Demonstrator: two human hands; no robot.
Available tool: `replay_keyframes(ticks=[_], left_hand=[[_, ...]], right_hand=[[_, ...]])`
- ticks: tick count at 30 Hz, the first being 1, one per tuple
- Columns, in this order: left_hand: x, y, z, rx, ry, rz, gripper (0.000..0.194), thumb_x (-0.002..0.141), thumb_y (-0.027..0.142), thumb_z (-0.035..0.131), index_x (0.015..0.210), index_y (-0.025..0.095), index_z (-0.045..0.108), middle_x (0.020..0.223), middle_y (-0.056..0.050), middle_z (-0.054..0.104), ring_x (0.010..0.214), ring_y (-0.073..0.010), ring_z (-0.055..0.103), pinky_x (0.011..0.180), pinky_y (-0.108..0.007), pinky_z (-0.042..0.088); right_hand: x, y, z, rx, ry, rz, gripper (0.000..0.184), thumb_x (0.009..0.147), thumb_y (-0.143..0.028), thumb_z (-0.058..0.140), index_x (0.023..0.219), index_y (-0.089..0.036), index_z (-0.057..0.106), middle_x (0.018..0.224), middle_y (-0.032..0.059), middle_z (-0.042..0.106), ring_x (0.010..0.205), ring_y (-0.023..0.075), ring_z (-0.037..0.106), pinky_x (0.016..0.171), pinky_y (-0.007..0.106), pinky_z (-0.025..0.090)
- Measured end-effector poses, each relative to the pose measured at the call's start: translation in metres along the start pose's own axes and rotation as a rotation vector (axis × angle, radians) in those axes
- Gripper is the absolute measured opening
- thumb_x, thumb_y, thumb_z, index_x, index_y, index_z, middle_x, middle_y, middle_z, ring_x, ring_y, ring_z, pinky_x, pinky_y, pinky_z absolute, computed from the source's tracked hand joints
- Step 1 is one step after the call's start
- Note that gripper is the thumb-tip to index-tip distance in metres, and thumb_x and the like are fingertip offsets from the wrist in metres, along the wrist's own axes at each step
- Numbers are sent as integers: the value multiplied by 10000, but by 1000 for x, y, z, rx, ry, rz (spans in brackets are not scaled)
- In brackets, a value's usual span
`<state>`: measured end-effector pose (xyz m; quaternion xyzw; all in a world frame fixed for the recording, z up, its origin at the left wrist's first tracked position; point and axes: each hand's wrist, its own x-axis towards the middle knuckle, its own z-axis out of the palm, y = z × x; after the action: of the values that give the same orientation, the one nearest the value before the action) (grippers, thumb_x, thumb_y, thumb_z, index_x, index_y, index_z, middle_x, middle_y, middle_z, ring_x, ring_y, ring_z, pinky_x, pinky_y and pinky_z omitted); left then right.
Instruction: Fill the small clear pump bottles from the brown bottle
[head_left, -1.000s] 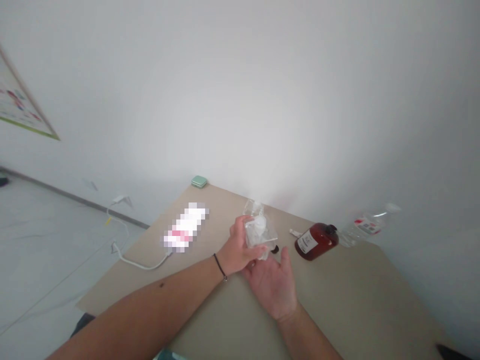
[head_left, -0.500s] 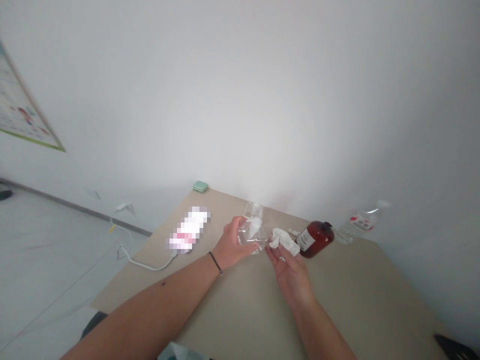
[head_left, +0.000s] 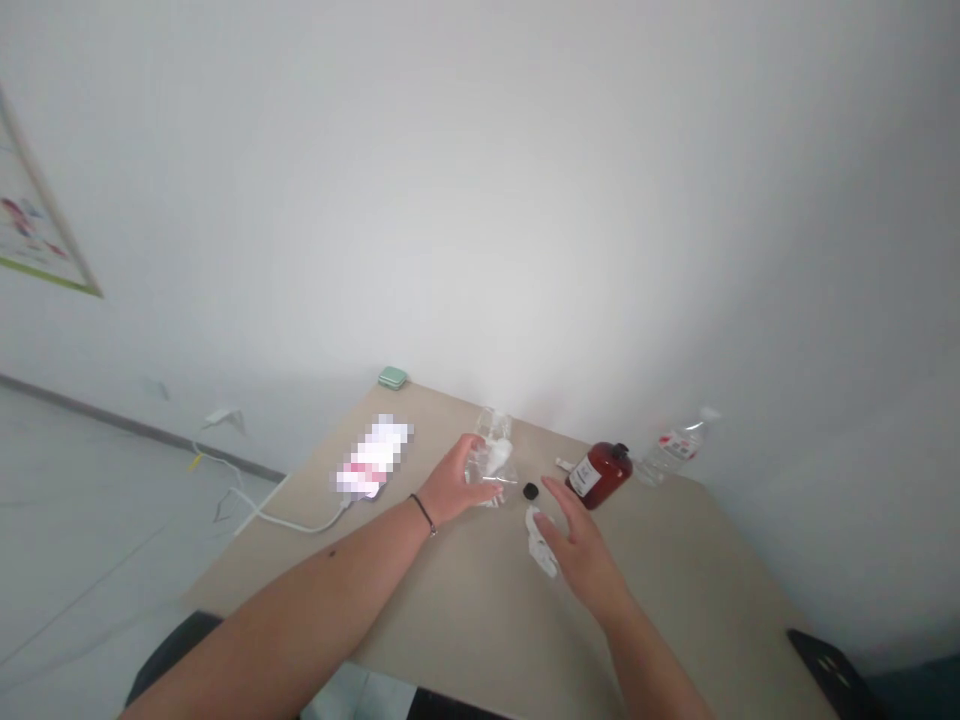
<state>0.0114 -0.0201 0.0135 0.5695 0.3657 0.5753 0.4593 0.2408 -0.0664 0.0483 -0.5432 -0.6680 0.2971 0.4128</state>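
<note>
Left hand (head_left: 452, 482): fingers curled round a clear plastic packet (head_left: 489, 470) with white material inside, at the middle of the beige tabletop (head_left: 675, 560), towards the far edge; whether resting on the surface or just above it, impossible to tell. Dark cord bracelet (head_left: 423, 513) on the wrist. Packet judged very light, soft and slippery, with little stiffness; firmest hold likely around the bunched middle, not at a loose edge. Right hand (head_left: 583, 553): open wide, fingers spread, nothing held, directly beside and partly over a crumpled white tissue (head_left: 541, 541); contact unclear. Just far of the tissue, a small black cap (head_left: 531, 491). Farther right, a small white tube (head_left: 564, 463), a dark red bottle (head_left: 598, 476) with a white label and a clear water bottle (head_left: 673, 453), apparently on its side. To the left, a pixelated object (head_left: 373, 458) with a white cable (head_left: 292, 524); at the far edge, a pale green case (head_left: 392, 377).
</note>
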Motion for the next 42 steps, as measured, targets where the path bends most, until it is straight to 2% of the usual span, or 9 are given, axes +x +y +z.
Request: replay_keyframes(ticks=[8, 16, 21, 23, 26, 28, 32, 37, 42], left_hand=[[-4, -2, 1, 44, -280, 19, 724, 605, 378, 872, 1208, 190, 518, 1027, -26, 629, 915, -206, 597, 849, -347, 486], [-1, -8, 0, -31, -327, 22, 742, 599, 454, 891, 1206, 196, 553, 1034, -34, 647, 938, -224, 611, 838, -330, 485], [7, -17, 2, -256, -171, 24, 1090, 540, 726, 828, 1394, 251, 345, 1208, -85, 554, 1017, -234, 589, 788, -302, 492], [12, -18, -2, -298, 2, -11, 955, 689, 869, 577, 1384, 267, 318, 1148, -69, 540, 908, -193, 581, 664, -263, 467], [17, -15, -11, -103, 178, -107, 665, 898, 791, 237, 1237, 250, 424, 915, -7, 526, 695, -143, 490, 568, -242, 384], [18, -12, -14, 36, 164, -139, 550, 928, 714, 289, 1025, 218, 505, 767, 31, 473, 631, -130, 419, 570, -246, 347], [18, -10, -13, 176, -52, -149, 387, 844, 550, 581, 713, 197, 492, 592, 70, 395, 576, -113, 364, 560, -249, 280], [15, -9, -11, 317, -202, -148, 253, 835, 426, 606, 735, 196, 573, 553, 75, 400, 559, -120, 373, 556, -252, 249], [15, -4, -12, 417, -269, -136, 185, 813, 389, 644, 779, 207, 645, 540, 77, 408, 544, -125, 390, 563, -252, 252]], right_hand=[[29, -39, 16, -67, -152, -182, 232, 849, -438, 681, 1005, -294, 775, 1124, 59, 705, 1123, 282, 598, 1069, 460, 407], [49, -63, 18, -233, -260, -148, 186, 777, -389, 705, 856, -229, 758, 724, 3, 637, 683, 189, 546, 652, 315, 436], [66, -83, 13, -341, -247, -117, 253, 798, -434, 638, 828, -200, 727, 609, -25, 581, 583, 154, 489, 538, 267, 355], [78, -98, 9, -339, -207, -130, 304, 800, -472, 621, 848, -190, 724, 636, -14, 606, 598, 158, 509, 554, 268, 367], [105, -126, 7, -347, -159, -173, 338, 795, -500, 610, 819, -178, 710, 657, -2, 624, 609, 160, 523, 570, 269, 367], [127, -144, 12, -411, -177, -227, 338, 813, -500, 598, 786, -179, 699, 623, -14, 589, 591, 149, 499, 559, 266, 338], [170, -159, 41, -638, -251, -291, 295, 852, -444, 594, 736, -183, 667, 626, -20, 580, 609, 140, 491, 572, 265, 311], [208, -135, 85, -804, -299, -245, 245, 868, -388, 626, 764, -175, 688, 758, 45, 686, 711, 170, 568, 614, 266, 329], [219, -105, 106, -877, -308, -205, 261, 903, -389, 599, 872, -154, 712, 917, 111, 731, 843, 209, 629, 679, 275, 366]])
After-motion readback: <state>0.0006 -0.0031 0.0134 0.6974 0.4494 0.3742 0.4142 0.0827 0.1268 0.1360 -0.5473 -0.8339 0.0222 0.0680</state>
